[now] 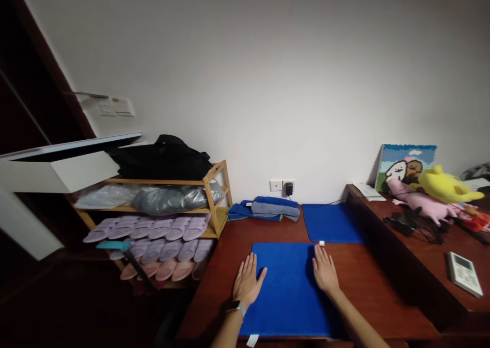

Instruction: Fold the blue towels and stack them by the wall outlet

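A blue cloth (pixel 287 297) lies spread flat on the brown wooden table (pixel 383 281), with white tags at its top right corner and bottom left edge. My left hand (pixel 247 281), a watch (pixel 236 307) on its wrist, rests flat over the cloth's left edge, fingers stretched out. On the opposite edge lies my right hand (pixel 325 271), also flat, near the upper tag. Neither hand grips anything. Behind, a second blue cloth (pixel 333 223) lies flat against the wall side. Left of it sits a pile of folded blue and grey cloths (pixel 268 208).
A wooden shoe rack (pixel 212 205) at the left holds several slippers (pixel 156 228), wrapped items and a black bag (pixel 164 159). The raised desk (pixel 413 251) on the right carries plush toys (pixel 440 187), a picture (pixel 408 164) and a calculator-like device (pixel 464 274). A plug (pixel 289 188) sits in the wall.
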